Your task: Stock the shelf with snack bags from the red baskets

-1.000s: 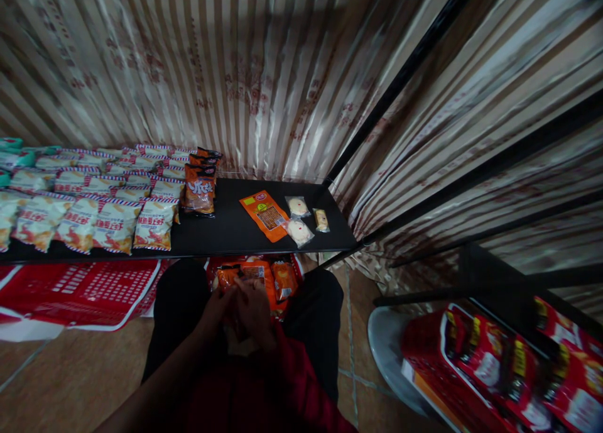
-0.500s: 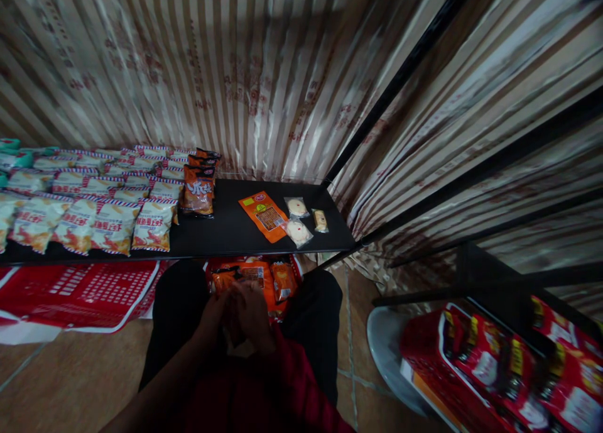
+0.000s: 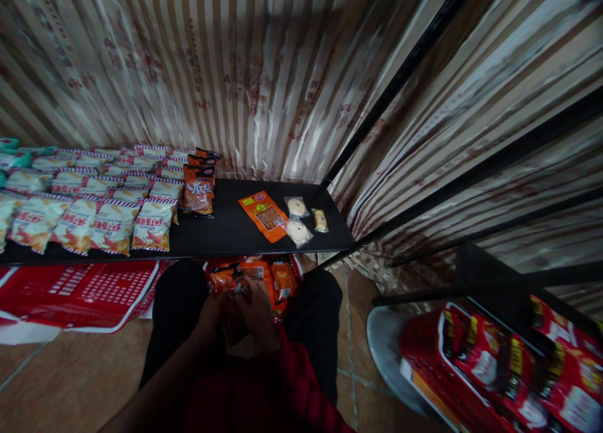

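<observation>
Low between my knees, my left hand (image 3: 213, 312) and my right hand (image 3: 257, 308) are close together with curled fingers. Both grip the near edge of an orange-and-black snack packet (image 3: 225, 278). Its lower part is lost in shadow under my hands. Just beyond sits a red basket (image 3: 300, 271) holding more orange packets, one an orange-brown snack bag (image 3: 283, 281). On the black shelf (image 3: 226, 232) above lie a flat orange pouch (image 3: 264, 216), two round wrapped crackers (image 3: 298, 230) and a small wrapped cake (image 3: 320, 220).
Rows of white snack bags (image 3: 113, 225) fill the shelf's left, beside upright orange bags (image 3: 198, 191). A red basket (image 3: 94, 295) lies beneath. At right, red snack bags (image 3: 483, 351) fill another basket by a grey stool (image 3: 389, 345). Black rack bars (image 3: 400, 225) cross the striped curtain (image 3: 264, 75).
My hands have drawn slightly apart and shifted a little forward and to the right. More of the orange-and-black packet shows at my fingertips. The shelf goods have not moved.
</observation>
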Motion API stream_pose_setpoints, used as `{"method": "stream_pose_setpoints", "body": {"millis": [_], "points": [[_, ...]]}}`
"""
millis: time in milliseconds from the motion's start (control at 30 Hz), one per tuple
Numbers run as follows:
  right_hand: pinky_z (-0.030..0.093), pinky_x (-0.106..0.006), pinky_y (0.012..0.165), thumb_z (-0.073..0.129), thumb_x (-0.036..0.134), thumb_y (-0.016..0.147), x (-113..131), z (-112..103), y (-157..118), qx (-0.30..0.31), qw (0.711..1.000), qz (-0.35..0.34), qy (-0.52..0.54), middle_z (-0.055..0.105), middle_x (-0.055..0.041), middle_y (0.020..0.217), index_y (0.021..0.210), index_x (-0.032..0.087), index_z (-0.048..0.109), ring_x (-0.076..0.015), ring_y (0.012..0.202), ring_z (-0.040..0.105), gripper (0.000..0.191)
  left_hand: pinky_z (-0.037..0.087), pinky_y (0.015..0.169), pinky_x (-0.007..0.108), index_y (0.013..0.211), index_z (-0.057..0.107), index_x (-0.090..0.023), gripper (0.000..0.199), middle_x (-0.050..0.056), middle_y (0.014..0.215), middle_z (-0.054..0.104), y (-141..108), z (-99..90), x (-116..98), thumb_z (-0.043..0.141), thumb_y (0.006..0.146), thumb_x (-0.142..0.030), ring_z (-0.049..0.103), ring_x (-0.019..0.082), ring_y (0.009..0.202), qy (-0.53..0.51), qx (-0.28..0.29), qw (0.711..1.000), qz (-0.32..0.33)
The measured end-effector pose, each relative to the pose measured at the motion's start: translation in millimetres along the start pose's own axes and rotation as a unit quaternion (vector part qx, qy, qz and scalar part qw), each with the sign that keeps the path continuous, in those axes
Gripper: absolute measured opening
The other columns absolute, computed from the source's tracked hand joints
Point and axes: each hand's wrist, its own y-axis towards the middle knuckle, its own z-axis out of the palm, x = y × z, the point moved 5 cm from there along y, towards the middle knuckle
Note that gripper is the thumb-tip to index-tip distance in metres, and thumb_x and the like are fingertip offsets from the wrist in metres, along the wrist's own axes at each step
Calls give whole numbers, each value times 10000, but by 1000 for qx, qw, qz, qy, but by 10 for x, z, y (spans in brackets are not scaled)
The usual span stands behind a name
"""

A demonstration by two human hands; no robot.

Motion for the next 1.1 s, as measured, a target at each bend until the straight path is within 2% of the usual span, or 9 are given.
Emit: {"method": "stream_pose_setpoints", "body": {"millis": [133,300,467,633,767,900,1000,1100], "points": [[416,-407,989,616,286,771,-68,-11,13,16,999,32,7,593,-130,1125,1249,113,551,-261,1087,540,513,537,661,289,975,634,-135,179,66,802,725,-53,35,-34,612,799,-163,689,182,660,-21,20,1000,-3],[429,-404,991,652,334,735,-130,-6,10,19,995,81,49,594,-119,1199,1253,162,547,-262,1130,555,555,539,673,287,996,622,-143,200,60,827,727,-96,54,-64,595,798,-160,697,191,721,-39,24,999,0],[440,-377,987,664,352,725,-162,13,27,51,987,113,104,586,-117,1265,1317,165,482,-247,1148,573,648,536,655,286,1003,615,-143,229,45,770,720,-84,66,-74,592,777,-174,692,192,689,-56,44,997,3],[434,-366,978,671,442,726,-176,20,38,104,981,133,100,603,-106,1250,1313,169,485,-250,1155,570,674,529,594,288,929,620,-136,201,39,711,706,-122,92,-108,599,748,-222,669,188,600,-62,57,996,-12],[469,-338,887,618,472,778,-132,15,49,140,978,114,100,672,-63,1103,1185,199,582,-228,1028,624,492,516,562,281,911,612,-141,236,22,694,697,-159,129,-171,631,691,-225,655,185,573,-76,64,995,-6],[492,-316,818,592,448,807,-92,5,45,178,968,88,155,693,-45,1023,1090,188,613,-206,940,640,386,514,558,278,891,610,-135,225,18,657,684,-187,141,-227,627,685,-226,643,178,554,-78,57,995,-7],[501,-339,839,652,419,765,-86,-8,18,221,947,75,219,685,-45,1077,1148,198,585,-219,988,635,447,514,549,292,910,614,-136,230,27,657,683,-196,140,-245,605,706,-241,642,186,544,-76,58,995,-26],[497,-367,889,754,371,666,-71,-18,-23,267,921,66,277,666,-47,1150,1216,214,547,-234,1055,621,608,525,574,321,942,610,-140,258,47,714,699,-191,138,-252,592,716,-262,665,215,600,-73,67,994,-40]]}}
